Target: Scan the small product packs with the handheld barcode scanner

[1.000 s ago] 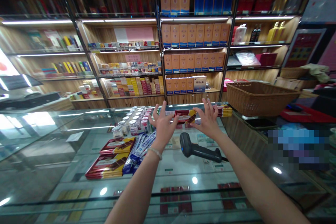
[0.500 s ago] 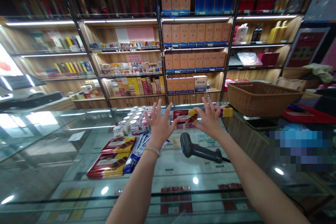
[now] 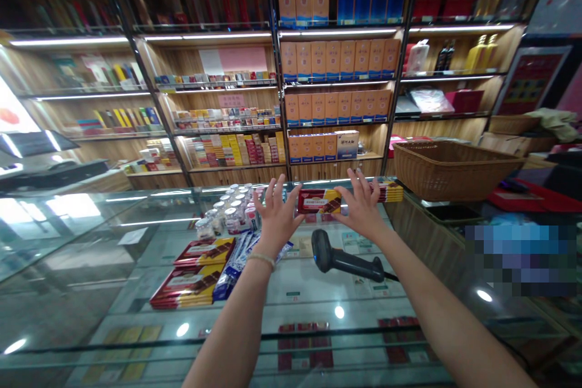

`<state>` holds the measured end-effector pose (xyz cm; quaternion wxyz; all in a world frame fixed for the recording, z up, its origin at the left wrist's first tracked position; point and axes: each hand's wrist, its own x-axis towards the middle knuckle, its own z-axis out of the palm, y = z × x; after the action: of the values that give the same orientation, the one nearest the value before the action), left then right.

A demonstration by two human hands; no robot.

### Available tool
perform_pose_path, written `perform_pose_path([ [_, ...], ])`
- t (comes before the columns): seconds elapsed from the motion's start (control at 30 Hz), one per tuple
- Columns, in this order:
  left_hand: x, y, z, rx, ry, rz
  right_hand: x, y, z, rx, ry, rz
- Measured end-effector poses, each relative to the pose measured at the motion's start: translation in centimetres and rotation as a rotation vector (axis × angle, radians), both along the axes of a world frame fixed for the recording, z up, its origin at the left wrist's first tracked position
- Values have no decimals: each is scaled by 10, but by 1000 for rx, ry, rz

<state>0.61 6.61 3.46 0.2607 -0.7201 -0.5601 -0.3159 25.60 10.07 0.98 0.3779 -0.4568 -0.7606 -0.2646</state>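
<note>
A red and yellow chocolate bar (image 3: 319, 201) is upright near the counter's far edge, its printed face towards me. My left hand (image 3: 276, 212) grips its left end between thumb and index finger, the other fingers spread. At the right end, my right hand (image 3: 364, 209) holds it the same way. Below the hands lies a black barcode scanner (image 3: 348, 259) on the glass counter (image 3: 313, 291). Stacked chocolate bars (image 3: 193, 282) and blue packets (image 3: 231, 270) are left of my left wrist. More chocolate bars (image 3: 391, 192) sit just beyond my right hand.
Several small clear jars with white lids (image 3: 231, 218) stand behind my left hand. A brown wicker basket (image 3: 454, 170) is at the right. Lit shelves (image 3: 336, 82) with boxed goods line the back wall. A blurred patch (image 3: 522, 257) covers something at the right.
The chocolate bar has turned so its face shows more squarely towards me. My left hand has shifted very slightly; my right hand and the scanner stay in almost the same place.
</note>
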Motion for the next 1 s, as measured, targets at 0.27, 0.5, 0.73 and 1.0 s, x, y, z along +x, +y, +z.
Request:
perform_pose_path([
  [0.27,0,1,0,13,-27,9,1,1,-1,15,-7,0],
  [0.5,3,0,1,-6,-18,-7,-1,-3,5,36,-10,-2],
  [0.73,3,-2,4,-16,-22,15,-1,-7,10,22,-4,2],
  [1.0,7,-2,17,-2,0,23,5,-8,32,-58,-24,3],
])
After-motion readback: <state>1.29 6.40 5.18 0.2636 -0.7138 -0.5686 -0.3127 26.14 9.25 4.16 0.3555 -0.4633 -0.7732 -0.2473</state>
